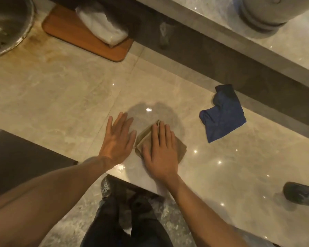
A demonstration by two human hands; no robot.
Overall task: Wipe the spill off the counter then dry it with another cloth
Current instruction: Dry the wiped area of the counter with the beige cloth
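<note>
1. Two hands lie flat on the marble surface point(61, 90): the left hand point(117, 139) on bare stone, its grip open.
2. Right hand point(161, 154) presses the folded tan cloth point(181, 148), fingers spread, gripping nothing.
3. Blue cloth point(223, 113) lies at 2 o'clock, apart.

Bare bench point(61, 90) lies open to the left and ahead of the hands, up to the wooden board point(86, 38) with its white bag point(102, 24) near the back wall. To the right, the blue cloth point(223, 114) lies in the way; a dark object point(301, 195) sits at the right edge, bare surface between them
</note>
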